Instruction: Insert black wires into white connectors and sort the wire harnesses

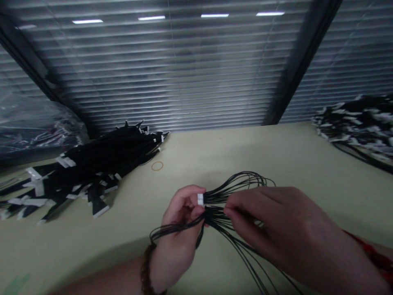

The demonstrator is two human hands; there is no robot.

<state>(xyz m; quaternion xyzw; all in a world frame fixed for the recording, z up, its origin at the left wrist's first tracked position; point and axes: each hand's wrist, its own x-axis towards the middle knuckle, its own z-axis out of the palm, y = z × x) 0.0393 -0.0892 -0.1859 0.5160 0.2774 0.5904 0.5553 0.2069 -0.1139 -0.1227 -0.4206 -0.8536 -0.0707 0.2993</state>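
The black wires [247, 178] are in the person's 2 hands, over the near part of the table [245, 151]. They have a small white plug [200, 199] at the end. Some of the wires bend up in a loop, and some hang down toward the person.

The left hand [181, 235] has its grip closed on the white plug, with the thumb and fingers around it. A few wires lie over this hand and its wrist. The right hand [285, 233] has its grip pinched shut on some of the wires, just beside the plug, with the thumb and 1 finger close together. I can't tell how many wires it has.

A brown bead band [146, 272] is on the left wrist, and something red [373, 254] is on the right wrist.

Farther back, 1 thin yellow ring [157, 162] lies flat on the table. Left of it is a big black pile [116, 151] with white ends. Behind that is a clear plastic bag [39, 123]. Far to the right is another pile [362, 123], black and white. Window blinds [190, 82] are at the back, with 4 bright strips of light near the top.
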